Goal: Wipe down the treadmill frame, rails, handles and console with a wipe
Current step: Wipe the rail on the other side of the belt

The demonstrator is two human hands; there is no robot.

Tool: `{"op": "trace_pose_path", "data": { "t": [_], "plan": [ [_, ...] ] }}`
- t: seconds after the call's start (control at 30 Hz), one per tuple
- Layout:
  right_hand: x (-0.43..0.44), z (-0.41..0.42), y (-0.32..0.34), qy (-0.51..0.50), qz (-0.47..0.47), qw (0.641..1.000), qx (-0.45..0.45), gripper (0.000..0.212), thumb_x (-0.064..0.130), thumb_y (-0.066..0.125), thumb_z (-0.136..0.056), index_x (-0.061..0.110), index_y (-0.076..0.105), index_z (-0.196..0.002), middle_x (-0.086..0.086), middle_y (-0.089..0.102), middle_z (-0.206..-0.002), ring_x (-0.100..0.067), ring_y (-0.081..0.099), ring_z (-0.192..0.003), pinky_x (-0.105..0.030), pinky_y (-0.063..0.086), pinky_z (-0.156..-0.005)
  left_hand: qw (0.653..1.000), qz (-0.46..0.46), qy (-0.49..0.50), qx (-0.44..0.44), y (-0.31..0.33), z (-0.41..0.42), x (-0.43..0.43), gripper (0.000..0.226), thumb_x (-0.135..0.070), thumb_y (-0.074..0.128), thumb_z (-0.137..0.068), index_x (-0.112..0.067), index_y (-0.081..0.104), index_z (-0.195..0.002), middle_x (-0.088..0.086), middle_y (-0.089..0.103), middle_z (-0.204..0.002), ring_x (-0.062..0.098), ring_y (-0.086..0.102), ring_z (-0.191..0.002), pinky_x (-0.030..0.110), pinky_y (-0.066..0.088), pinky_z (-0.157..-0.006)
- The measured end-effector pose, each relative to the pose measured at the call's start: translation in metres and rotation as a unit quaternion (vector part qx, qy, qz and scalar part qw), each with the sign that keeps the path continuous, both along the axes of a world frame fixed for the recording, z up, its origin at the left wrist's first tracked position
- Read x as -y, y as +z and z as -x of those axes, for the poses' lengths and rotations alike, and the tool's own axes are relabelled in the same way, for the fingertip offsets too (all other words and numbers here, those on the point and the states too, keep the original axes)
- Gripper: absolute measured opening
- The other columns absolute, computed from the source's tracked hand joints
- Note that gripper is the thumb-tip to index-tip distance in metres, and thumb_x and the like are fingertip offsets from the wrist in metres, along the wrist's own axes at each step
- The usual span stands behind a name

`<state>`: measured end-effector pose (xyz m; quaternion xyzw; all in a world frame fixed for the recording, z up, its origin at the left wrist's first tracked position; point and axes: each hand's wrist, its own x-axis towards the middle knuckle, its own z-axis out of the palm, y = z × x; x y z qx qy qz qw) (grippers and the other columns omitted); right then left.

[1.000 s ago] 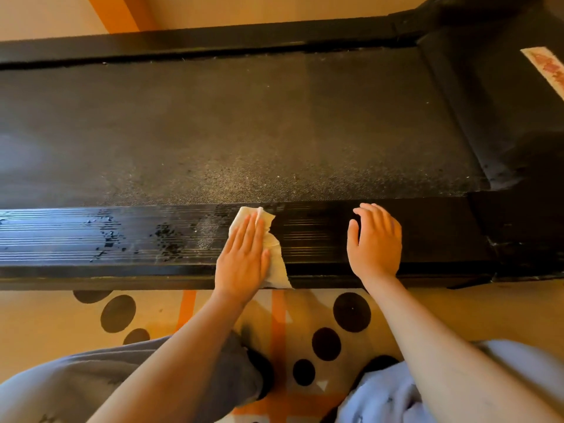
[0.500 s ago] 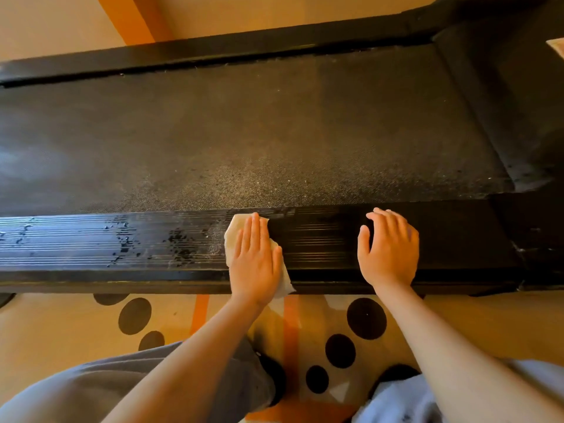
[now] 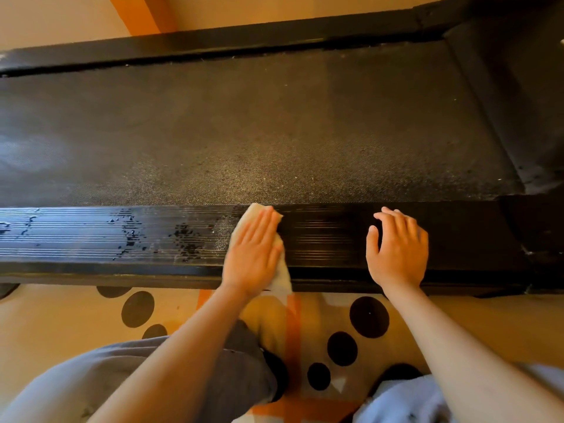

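The crumpled white wipe (image 3: 280, 279) lies on the treadmill's near ribbed side rail (image 3: 91, 236), pinned under the left hand (image 3: 251, 254), whose fingers are straight and pressed flat on it. The right hand (image 3: 396, 248) rests on the same rail further right, fingers relaxed, holding nothing. Wet droplets speckle the rail left of the wipe. The black running belt (image 3: 274, 132) lies beyond, and a spotted rug (image 3: 369, 315) below
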<state>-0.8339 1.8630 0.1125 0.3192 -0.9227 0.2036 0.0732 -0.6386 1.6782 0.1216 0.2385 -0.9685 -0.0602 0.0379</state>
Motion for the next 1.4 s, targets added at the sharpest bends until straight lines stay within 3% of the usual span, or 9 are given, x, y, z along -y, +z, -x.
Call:
{"op": "trace_pose_path", "data": {
  "t": [0.17, 0.3, 0.4, 0.47, 0.63, 0.87, 1.03, 1.2, 1.4],
  "plan": [
    [0.001, -0.002, 0.0, -0.007, -0.002, 1.0, 0.0, 0.045, 0.04, 0.032, -0.097, 0.016, 0.061, -0.12, -0.006, 0.059, -0.131, -0.025, 0.048, -0.126, -0.044, 0.039, -0.101, 0.994, -0.028, 0.101, 0.02, 0.002, 0.017, -0.018, 0.07, -0.047, 0.003, -0.092, -0.012, 0.005, -0.153, 0.006, 0.0, -0.161, 0.017, -0.007, -0.149, 0.03, -0.01, -0.119],
    [0.002, -0.003, 0.002, -0.013, -0.019, 1.0, 0.002, 0.045, 0.04, 0.031, -0.096, 0.016, 0.06, -0.121, -0.005, 0.058, -0.131, -0.024, 0.048, -0.126, -0.043, 0.04, -0.1, 0.999, -0.044, -0.008, 0.018, 0.0, 0.068, -0.075, 0.064, -0.043, 0.004, -0.098, -0.013, 0.006, -0.154, 0.005, -0.002, -0.162, 0.017, -0.01, -0.149, 0.036, -0.004, -0.122],
    [0.001, -0.002, 0.002, -0.008, -0.018, 1.0, 0.004, 0.045, 0.04, 0.03, -0.096, 0.017, 0.06, -0.12, -0.004, 0.058, -0.132, -0.024, 0.048, -0.126, -0.043, 0.04, -0.1, 0.997, -0.006, -0.069, 0.014, 0.004, 0.054, -0.045, 0.061, -0.042, 0.008, -0.1, -0.014, 0.013, -0.154, 0.004, 0.008, -0.161, 0.014, -0.003, -0.149, 0.032, -0.007, -0.121],
    [0.0, -0.001, 0.001, -0.002, -0.013, 1.0, 0.007, 0.045, 0.04, 0.03, -0.096, 0.017, 0.06, -0.12, -0.004, 0.058, -0.132, -0.024, 0.048, -0.127, -0.043, 0.039, -0.101, 0.999, -0.013, -0.034, 0.002, 0.003, 0.037, -0.019, 0.062, -0.044, 0.008, -0.098, -0.014, 0.015, -0.153, 0.005, 0.01, -0.161, 0.013, -0.002, -0.148, 0.03, -0.007, -0.12],
    [0.001, -0.001, -0.002, -0.007, 0.002, 1.0, 0.004, 0.044, 0.039, 0.032, -0.097, 0.016, 0.061, -0.12, -0.004, 0.059, -0.131, -0.024, 0.047, -0.127, -0.044, 0.039, -0.101, 0.984, -0.043, 0.17, 0.028, -0.001, 0.055, -0.01, 0.06, -0.04, 0.012, -0.102, -0.014, -0.004, -0.154, 0.003, -0.01, -0.161, 0.014, -0.015, -0.147, 0.035, -0.007, -0.121],
    [0.001, -0.001, -0.002, -0.006, -0.016, 1.0, 0.001, 0.044, 0.039, 0.032, -0.097, 0.016, 0.06, -0.122, -0.004, 0.058, -0.133, -0.024, 0.046, -0.129, -0.044, 0.038, -0.102, 0.998, -0.047, -0.026, 0.031, 0.005, 0.107, -0.055, 0.058, -0.038, 0.021, -0.104, -0.013, 0.009, -0.155, 0.004, 0.009, -0.162, 0.016, -0.001, -0.149, 0.036, -0.003, -0.122],
    [0.0, 0.0, -0.003, 0.002, -0.002, 1.0, 0.005, 0.046, 0.04, 0.03, -0.097, 0.017, 0.061, -0.122, -0.004, 0.058, -0.133, -0.024, 0.046, -0.129, -0.043, 0.037, -0.102, 0.995, -0.061, 0.073, 0.036, 0.009, 0.045, 0.018, 0.058, -0.042, 0.017, -0.102, -0.017, 0.014, -0.154, 0.004, 0.021, -0.16, 0.017, 0.01, -0.148, 0.03, -0.002, -0.119],
    [0.0, -0.001, -0.004, -0.004, 0.001, 1.0, 0.005, 0.047, 0.04, 0.03, -0.097, 0.016, 0.062, -0.121, -0.004, 0.058, -0.133, -0.024, 0.046, -0.129, -0.043, 0.037, -0.102, 0.988, -0.058, 0.141, 0.037, 0.006, 0.024, 0.025, 0.059, -0.041, 0.012, -0.102, -0.016, 0.007, -0.155, 0.002, 0.006, -0.163, 0.014, -0.003, -0.149, 0.031, -0.006, -0.12],
    [0.001, -0.002, -0.003, -0.007, -0.001, 1.0, 0.007, 0.046, 0.04, 0.03, -0.097, 0.016, 0.062, -0.12, -0.004, 0.058, -0.133, -0.024, 0.046, -0.129, -0.044, 0.039, -0.102, 0.998, -0.044, 0.044, 0.017, -0.003, 0.076, -0.065, 0.067, -0.044, 0.006, -0.096, -0.012, 0.002, -0.155, 0.005, -0.004, -0.162, 0.016, -0.011, -0.148, 0.036, -0.001, -0.122]
  ]
}}
